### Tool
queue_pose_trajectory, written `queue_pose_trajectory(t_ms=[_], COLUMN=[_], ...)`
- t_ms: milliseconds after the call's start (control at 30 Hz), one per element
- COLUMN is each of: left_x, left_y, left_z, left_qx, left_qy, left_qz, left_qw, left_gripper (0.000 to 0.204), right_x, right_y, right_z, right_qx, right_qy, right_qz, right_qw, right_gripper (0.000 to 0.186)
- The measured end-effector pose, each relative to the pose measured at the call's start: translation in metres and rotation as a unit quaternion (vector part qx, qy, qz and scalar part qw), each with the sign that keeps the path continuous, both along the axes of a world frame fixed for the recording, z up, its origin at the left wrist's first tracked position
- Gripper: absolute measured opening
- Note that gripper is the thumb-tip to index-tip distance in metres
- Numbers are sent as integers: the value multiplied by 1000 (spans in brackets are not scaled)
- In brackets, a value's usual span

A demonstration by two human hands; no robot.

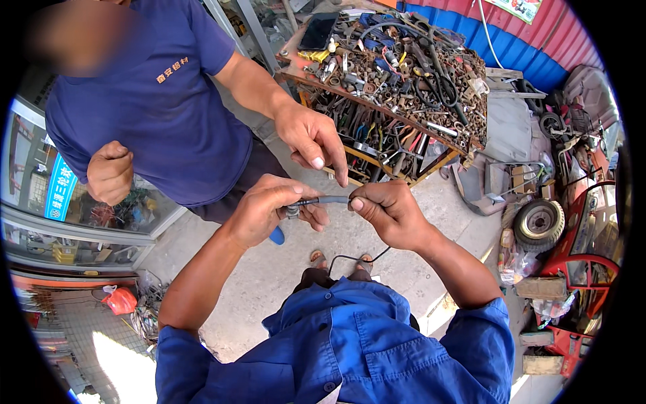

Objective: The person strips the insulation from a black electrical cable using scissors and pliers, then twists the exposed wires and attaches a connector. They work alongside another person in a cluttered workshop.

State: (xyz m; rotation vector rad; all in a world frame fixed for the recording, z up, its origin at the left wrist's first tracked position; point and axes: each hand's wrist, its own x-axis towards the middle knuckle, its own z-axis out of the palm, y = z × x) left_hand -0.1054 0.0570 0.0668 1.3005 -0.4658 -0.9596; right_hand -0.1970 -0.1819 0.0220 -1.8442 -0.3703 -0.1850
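Observation:
A short dark grey cable or hose [331, 199] stretches between my two hands at chest height. My left hand [261, 210] is closed round its left end, where the thumb presses on a dark ribbed part. A small greyish fitting [293, 211] shows below that thumb. With thumb and forefinger, my right hand [389, 213] pinches the cable's right end. A thin black cord [350, 257] hangs in a loop below my right hand; where it joins is hidden. Just beyond the cable, a co-worker's hand [313, 138] reaches over with fingers pointing down, apart from it.
The co-worker in a dark blue shirt [168, 101] stands at far left. Ahead is a rusty workbench [377, 101] heaped with bolts and tools, with a phone [319, 31] on its corner. A wheel [539, 225] and red vehicle parts [572, 269] lie right; an orange bag [121, 300] lies left.

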Motion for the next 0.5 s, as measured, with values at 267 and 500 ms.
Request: queue_pose_trajectory(t_ms=[267,500], left_x=[0,-4], left_y=[1,1], left_z=[1,7], left_qx=[15,54], left_qy=[-29,-56], left_qz=[3,26], left_qw=[999,997], left_gripper=[46,28], right_x=[-1,-2], right_y=[1,1], right_z=[3,3], right_qx=[-4,2], right_qy=[-10,-29], right_qz=[-4,-7], right_qw=[1000,1000], right_gripper=[19,19])
